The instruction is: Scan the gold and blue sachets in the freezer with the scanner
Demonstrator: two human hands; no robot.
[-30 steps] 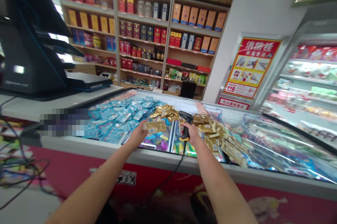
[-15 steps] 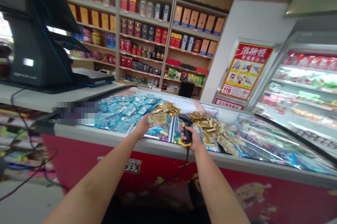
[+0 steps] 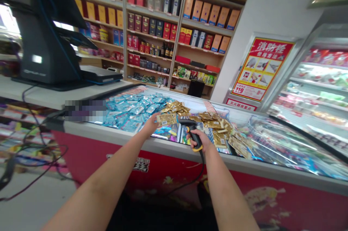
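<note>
Head view: the fingers [image 3: 157, 118] of the left hand [image 3: 150, 126] are closed narrowly on one gold packet [image 3: 166, 119], pinching it at its left edge. The packet is held flat, face toward the camera, just above the near part of the freezer lid.

The fingers [image 3: 199, 134] of the right hand [image 3: 202, 141] are wrapped fully around the handle of a barcode scanner [image 3: 191, 131]. The scanner is black with a yellow base. Its head points far and left, toward the held packet, close to it but apart. A dark cable [image 3: 190, 183] hangs from the scanner base down the freezer front.

Both hands are over the near edge of a chest freezer [image 3: 168, 148] with a glass lid and a red front panel. Three piles lie on the lid:
- Blue packets [image 3: 130, 109], a wide spread to the left.
- Gold packets, far heap [image 3: 176, 107], beyond the held packet.
- Gold packets, right heap [image 3: 221, 131], just right of the scanner.

Left of the freezer, a table [image 3: 40, 97] carries a dark till terminal [image 3: 46, 42]. Wooden shelves [image 3: 163, 24] of boxed goods stand against the far wall. A red poster [image 3: 261, 68] stands far right, and an open chiller cabinet [image 3: 320, 79] is beside it.
</note>
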